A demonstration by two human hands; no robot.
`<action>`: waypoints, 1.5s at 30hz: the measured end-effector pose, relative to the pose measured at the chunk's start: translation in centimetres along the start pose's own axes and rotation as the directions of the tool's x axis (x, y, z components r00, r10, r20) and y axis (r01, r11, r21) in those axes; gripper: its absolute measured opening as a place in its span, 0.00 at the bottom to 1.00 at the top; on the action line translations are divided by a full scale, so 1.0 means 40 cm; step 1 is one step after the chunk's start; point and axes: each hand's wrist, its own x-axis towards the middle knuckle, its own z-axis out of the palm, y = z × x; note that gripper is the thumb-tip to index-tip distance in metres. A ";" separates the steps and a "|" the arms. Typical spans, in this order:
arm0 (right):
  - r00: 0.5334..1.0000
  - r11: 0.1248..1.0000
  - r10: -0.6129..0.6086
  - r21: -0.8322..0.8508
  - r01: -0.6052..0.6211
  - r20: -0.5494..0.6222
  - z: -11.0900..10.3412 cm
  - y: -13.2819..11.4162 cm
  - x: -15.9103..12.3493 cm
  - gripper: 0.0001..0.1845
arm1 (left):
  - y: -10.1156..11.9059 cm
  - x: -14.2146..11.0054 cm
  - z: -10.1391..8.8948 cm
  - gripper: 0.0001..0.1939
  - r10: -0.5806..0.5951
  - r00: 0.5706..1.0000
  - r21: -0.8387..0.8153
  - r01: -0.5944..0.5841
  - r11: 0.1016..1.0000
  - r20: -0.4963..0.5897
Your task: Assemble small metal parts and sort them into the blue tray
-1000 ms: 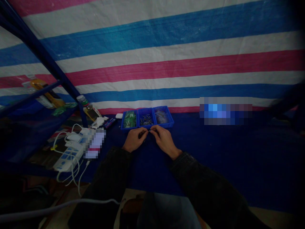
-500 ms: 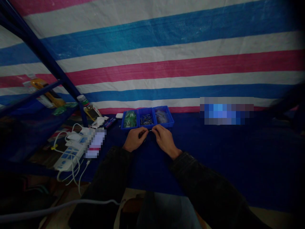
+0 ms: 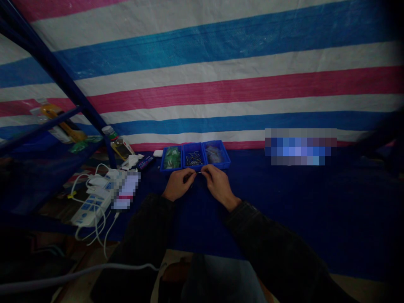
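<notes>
Both hands meet over the blue surface (image 3: 284, 202), just in front of a row of three blue plastic trays. The left hand (image 3: 179, 184) and the right hand (image 3: 219, 185) are pinched, thumb against fingers, on a slender, light-coloured piece (image 3: 198, 172) that spans the narrow gap between their fingertips; its exact form is too small to make out. Dark sleeves cover both forearms.

The left tray (image 3: 170, 170) contains green packets (image 3: 172, 158), the middle tray (image 3: 192, 145) loose small metal pieces (image 3: 194, 158), and the right tray (image 3: 225, 166) clear plastic bags (image 3: 214, 155). A small white case (image 3: 158, 153) lies just left of the row. Farther left are a blue packet (image 3: 145, 163), crumpled white tissue (image 3: 131, 162) and a tilted bottle (image 3: 118, 145).

Nearer the person on that side, a white power strip (image 3: 83, 214) lies under tangled white cables (image 3: 104, 221), beside a pixelated phone-shaped object (image 3: 126, 191). A striped tarpaulin (image 3: 202, 97) in red, white and blue forms the backdrop; a dark blue metal frame (image 3: 63, 80) slants across the left.
</notes>
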 end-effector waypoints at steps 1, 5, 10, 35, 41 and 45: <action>1.000 1.000 0.008 -0.013 -0.008 -0.003 0.000 0.000 0.000 0.08 | -0.001 0.000 0.000 0.11 0.000 1.000 0.003 0.000 1.000 -0.001; 0.999 0.997 0.034 -0.071 -0.035 -0.023 0.000 0.001 0.000 0.11 | -0.004 0.000 0.001 0.11 -0.009 1.000 0.009 0.009 1.000 -0.015; 0.997 0.993 0.064 -0.095 -0.067 -0.040 0.001 0.003 -0.001 0.12 | -0.004 0.000 0.001 0.11 -0.014 1.000 0.001 0.014 1.000 -0.028; 0.997 0.996 0.060 0.066 -0.057 -0.045 -0.004 0.009 0.003 0.08 | -0.014 0.001 0.001 0.12 -0.025 1.000 0.010 0.025 1.000 -0.003; 0.996 0.994 0.062 0.097 -0.057 -0.057 -0.003 0.006 0.002 0.08 | -0.013 0.001 0.002 0.12 -0.019 1.000 0.025 0.018 1.000 0.022; 0.997 0.992 0.055 0.119 -0.049 -0.046 -0.005 -0.001 0.002 0.08 | -0.008 0.001 -0.001 0.12 -0.014 0.999 0.017 0.013 1.000 0.048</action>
